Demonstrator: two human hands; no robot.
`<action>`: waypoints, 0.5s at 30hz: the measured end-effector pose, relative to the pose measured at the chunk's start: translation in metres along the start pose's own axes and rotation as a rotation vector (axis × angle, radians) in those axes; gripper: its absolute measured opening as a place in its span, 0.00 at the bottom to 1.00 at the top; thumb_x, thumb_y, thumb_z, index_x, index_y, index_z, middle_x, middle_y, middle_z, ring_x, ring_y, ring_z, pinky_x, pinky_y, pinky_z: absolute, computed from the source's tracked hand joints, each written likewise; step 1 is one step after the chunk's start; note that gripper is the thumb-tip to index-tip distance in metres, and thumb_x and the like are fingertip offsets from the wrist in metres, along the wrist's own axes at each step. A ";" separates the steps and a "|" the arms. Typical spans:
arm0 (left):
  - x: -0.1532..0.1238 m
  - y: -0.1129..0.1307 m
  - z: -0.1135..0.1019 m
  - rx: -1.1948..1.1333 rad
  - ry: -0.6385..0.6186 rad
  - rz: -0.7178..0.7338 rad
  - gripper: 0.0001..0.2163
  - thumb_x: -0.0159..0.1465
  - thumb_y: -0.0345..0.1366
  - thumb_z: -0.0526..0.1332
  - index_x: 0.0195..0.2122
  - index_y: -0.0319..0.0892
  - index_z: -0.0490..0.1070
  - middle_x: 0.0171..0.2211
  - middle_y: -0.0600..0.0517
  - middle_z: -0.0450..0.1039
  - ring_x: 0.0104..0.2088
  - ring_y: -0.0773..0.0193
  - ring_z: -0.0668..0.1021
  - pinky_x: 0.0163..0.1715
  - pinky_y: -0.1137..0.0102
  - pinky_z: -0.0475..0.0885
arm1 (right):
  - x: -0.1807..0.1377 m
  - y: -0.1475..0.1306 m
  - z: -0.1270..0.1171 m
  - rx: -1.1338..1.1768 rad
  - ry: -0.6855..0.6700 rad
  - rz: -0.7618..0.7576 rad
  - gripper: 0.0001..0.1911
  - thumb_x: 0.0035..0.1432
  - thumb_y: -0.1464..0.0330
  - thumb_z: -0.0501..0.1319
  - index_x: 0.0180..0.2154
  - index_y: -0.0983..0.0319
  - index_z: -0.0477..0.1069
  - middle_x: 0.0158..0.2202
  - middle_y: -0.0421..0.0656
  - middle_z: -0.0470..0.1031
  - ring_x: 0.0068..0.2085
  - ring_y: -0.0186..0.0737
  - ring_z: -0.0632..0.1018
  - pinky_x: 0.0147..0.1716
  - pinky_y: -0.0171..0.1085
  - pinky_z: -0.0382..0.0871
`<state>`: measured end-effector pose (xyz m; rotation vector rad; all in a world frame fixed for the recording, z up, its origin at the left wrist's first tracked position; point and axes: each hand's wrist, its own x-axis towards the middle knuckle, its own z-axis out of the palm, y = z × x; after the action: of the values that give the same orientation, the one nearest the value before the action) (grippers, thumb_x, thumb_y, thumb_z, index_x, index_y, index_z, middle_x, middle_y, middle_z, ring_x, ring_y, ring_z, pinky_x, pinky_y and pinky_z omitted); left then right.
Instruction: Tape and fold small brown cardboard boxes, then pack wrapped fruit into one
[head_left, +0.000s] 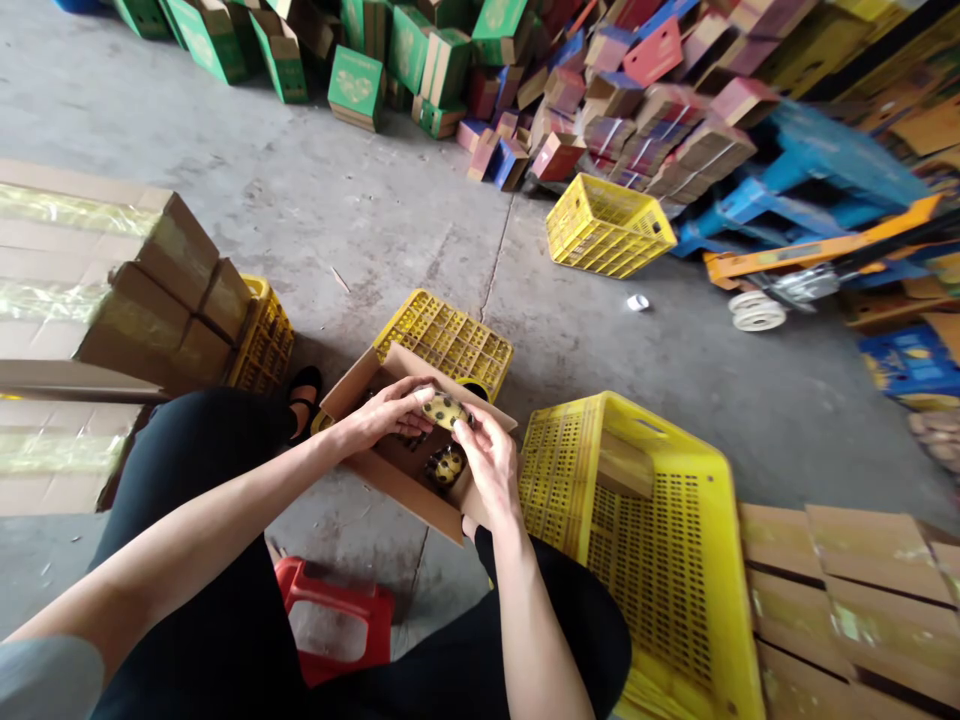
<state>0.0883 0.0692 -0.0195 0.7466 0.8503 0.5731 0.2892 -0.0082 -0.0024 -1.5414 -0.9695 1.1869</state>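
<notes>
An open brown cardboard box [352, 385] rests on an upturned yellow crate [450, 335] in front of my knees. Both hands meet over it. My left hand [382, 415] and my right hand [487, 455] are closed together on a small yellowish round item with dark spots [444, 409], held just above the box. A second spotted item [448, 466] lies inside the box under my right fingers.
A large yellow crate [675, 560] stands at my right, a red stool [334, 620] under me. Taped cardboard cartons [90, 290] are stacked at left and flat cartons [847, 600] at right. Green, red and blue boxes are piled at the back, beside another yellow crate [607, 225] and a blue pallet jack [810, 200].
</notes>
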 end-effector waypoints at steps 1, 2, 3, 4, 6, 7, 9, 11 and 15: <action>-0.001 0.000 0.001 0.005 -0.011 0.002 0.42 0.59 0.57 0.74 0.71 0.49 0.62 0.39 0.46 0.84 0.39 0.57 0.86 0.42 0.65 0.78 | 0.000 0.001 0.000 0.018 0.015 0.023 0.27 0.56 0.50 0.72 0.52 0.57 0.79 0.54 0.48 0.83 0.50 0.51 0.85 0.55 0.50 0.79; -0.001 0.000 0.001 0.008 -0.019 0.003 0.44 0.59 0.56 0.75 0.72 0.50 0.61 0.39 0.46 0.84 0.39 0.57 0.85 0.42 0.65 0.78 | 0.000 0.001 0.000 0.037 0.028 0.043 0.28 0.56 0.49 0.72 0.52 0.58 0.79 0.52 0.48 0.83 0.47 0.50 0.85 0.52 0.49 0.81; -0.001 0.000 0.001 0.012 -0.027 0.006 0.44 0.58 0.54 0.76 0.71 0.49 0.62 0.39 0.47 0.84 0.39 0.57 0.85 0.42 0.65 0.78 | 0.000 0.001 0.001 0.055 0.039 0.059 0.28 0.55 0.48 0.72 0.51 0.58 0.79 0.50 0.48 0.84 0.44 0.50 0.86 0.50 0.49 0.82; -0.001 -0.001 0.001 0.016 -0.034 0.010 0.42 0.56 0.53 0.77 0.69 0.47 0.65 0.39 0.47 0.84 0.39 0.58 0.85 0.42 0.66 0.77 | 0.000 0.001 0.001 0.068 0.049 0.073 0.29 0.55 0.48 0.72 0.51 0.58 0.79 0.48 0.48 0.84 0.42 0.49 0.86 0.48 0.49 0.82; 0.000 -0.002 0.001 0.030 -0.040 0.019 0.36 0.54 0.53 0.79 0.59 0.42 0.74 0.39 0.46 0.83 0.38 0.60 0.84 0.42 0.67 0.77 | -0.001 -0.001 0.002 0.082 0.059 0.092 0.29 0.54 0.46 0.73 0.49 0.59 0.80 0.46 0.48 0.85 0.39 0.48 0.86 0.46 0.49 0.83; 0.001 -0.002 0.001 0.039 -0.037 0.021 0.33 0.53 0.53 0.80 0.53 0.40 0.76 0.38 0.46 0.83 0.37 0.60 0.84 0.41 0.67 0.77 | -0.001 -0.003 0.002 0.084 0.059 0.099 0.29 0.54 0.45 0.73 0.48 0.59 0.80 0.46 0.48 0.85 0.38 0.48 0.86 0.46 0.49 0.83; 0.002 -0.002 0.001 0.062 -0.021 0.017 0.30 0.51 0.54 0.80 0.45 0.38 0.77 0.36 0.45 0.83 0.35 0.60 0.84 0.40 0.67 0.78 | -0.002 -0.005 0.003 0.080 0.058 0.109 0.30 0.54 0.44 0.72 0.48 0.59 0.80 0.45 0.48 0.85 0.38 0.47 0.86 0.44 0.48 0.83; 0.002 -0.001 0.001 0.082 0.001 0.008 0.29 0.50 0.56 0.80 0.42 0.38 0.77 0.35 0.45 0.83 0.34 0.60 0.84 0.39 0.66 0.78 | -0.002 -0.006 0.003 0.070 0.049 0.121 0.30 0.55 0.43 0.70 0.48 0.59 0.79 0.45 0.48 0.85 0.38 0.46 0.86 0.43 0.45 0.83; 0.002 0.001 0.001 0.104 0.042 -0.007 0.30 0.48 0.58 0.80 0.38 0.38 0.76 0.33 0.44 0.83 0.32 0.59 0.84 0.37 0.67 0.78 | -0.002 -0.006 0.004 0.069 0.027 0.130 0.31 0.57 0.42 0.68 0.50 0.59 0.79 0.46 0.49 0.85 0.39 0.45 0.86 0.43 0.43 0.83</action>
<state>0.0898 0.0707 -0.0196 0.8283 0.9262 0.5430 0.2848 -0.0077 0.0034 -1.5803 -0.8127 1.2736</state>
